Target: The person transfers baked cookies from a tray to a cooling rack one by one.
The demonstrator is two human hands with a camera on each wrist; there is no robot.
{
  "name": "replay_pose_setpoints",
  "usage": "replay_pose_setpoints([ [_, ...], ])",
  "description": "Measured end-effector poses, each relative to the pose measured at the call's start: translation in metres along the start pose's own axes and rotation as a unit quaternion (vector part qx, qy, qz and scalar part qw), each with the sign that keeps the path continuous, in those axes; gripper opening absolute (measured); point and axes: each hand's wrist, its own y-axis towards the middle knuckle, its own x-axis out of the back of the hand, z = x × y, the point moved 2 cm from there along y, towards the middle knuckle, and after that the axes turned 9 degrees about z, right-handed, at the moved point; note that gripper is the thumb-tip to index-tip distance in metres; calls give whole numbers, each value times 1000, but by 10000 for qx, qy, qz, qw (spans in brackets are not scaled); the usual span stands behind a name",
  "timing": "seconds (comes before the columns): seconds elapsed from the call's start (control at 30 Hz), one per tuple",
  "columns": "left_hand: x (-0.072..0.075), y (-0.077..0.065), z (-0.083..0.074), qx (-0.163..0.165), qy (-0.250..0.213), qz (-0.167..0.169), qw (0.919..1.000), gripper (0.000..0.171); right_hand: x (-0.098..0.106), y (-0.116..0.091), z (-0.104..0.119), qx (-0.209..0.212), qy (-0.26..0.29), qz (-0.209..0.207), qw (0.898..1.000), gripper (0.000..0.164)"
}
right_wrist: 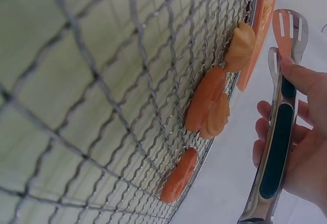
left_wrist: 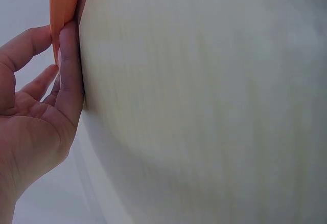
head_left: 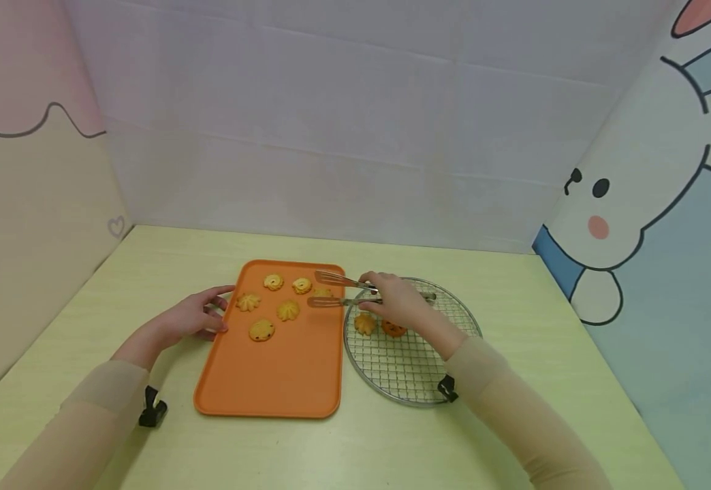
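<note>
My left hand (head_left: 191, 316) grips the left rim of an orange tray (head_left: 272, 381), its fingers against the edge in the left wrist view. Several cookies lie on the tray's far half, among them a chocolate-dotted round one (head_left: 261, 331) and a swirled one (head_left: 288, 310). In my right hand (head_left: 400, 301) is a pair of metal tongs (right_wrist: 276, 150) with dark green handle inlays. The slotted, spread tips reach over the tray's right edge, around a partly hidden cookie (head_left: 322, 292). Whether they touch it I cannot tell.
Right of the tray stands a round wire cooling rack (head_left: 401, 384). It bears a pale swirled cookie (head_left: 364, 324), a brown cookie (head_left: 393, 329) and others that show in the right wrist view. White fabric (head_left: 343, 136) backs the pale wooden table (head_left: 270, 452); printed panels flank it.
</note>
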Motion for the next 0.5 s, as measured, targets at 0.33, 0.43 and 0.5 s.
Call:
replay_pose_setpoints([
  [0.33, 0, 1, 1, -19, 39, 3, 10000, 85, -3, 9, 4, -156, -406, 142, 9990, 50],
  [0.43, 1, 1, 2, 32, 48, -13, 10000, 84, -4, 10, 4, -200, -408, 144, 9989, 49],
  [0.5, 1, 1, 2, 49, 54, -11, 10000, 84, -5, 11, 3, -217, -383, 133, 9989, 49],
])
